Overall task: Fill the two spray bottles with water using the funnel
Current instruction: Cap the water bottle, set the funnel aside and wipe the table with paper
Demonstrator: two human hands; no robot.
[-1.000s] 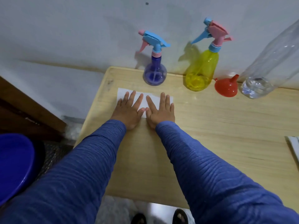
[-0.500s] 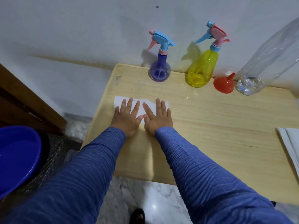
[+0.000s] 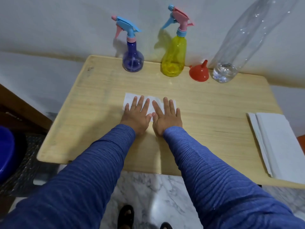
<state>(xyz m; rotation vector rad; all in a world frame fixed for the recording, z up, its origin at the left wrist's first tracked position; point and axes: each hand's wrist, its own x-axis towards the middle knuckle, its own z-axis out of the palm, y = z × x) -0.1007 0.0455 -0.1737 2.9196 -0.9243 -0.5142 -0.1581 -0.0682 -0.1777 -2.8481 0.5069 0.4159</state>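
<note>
A blue spray bottle [image 3: 132,61] with a blue-and-pink trigger head stands at the table's back edge. To its right stands a taller yellow spray bottle [image 3: 173,61], also capped. A red funnel [image 3: 198,73] lies mouth-down beside it, next to a large clear plastic bottle [image 3: 234,52] that shows a little water at its base. My left hand [image 3: 137,115] and my right hand [image 3: 166,117] lie flat, palms down, fingers spread, side by side on a white paper sheet [image 3: 130,99] in the table's middle. Neither holds anything.
The wooden table [image 3: 214,113] stands against a white wall. A stack of white folded cloths [image 3: 279,142] lies at its right edge. A blue basin [image 3: 6,152] sits low at the left on a dark mat. Marble floor and sandalled feet show below.
The view has pulled back and shifted, so more of the table and the cloth stack at the right show. Both hands have stayed flat on the paper sheet.
</note>
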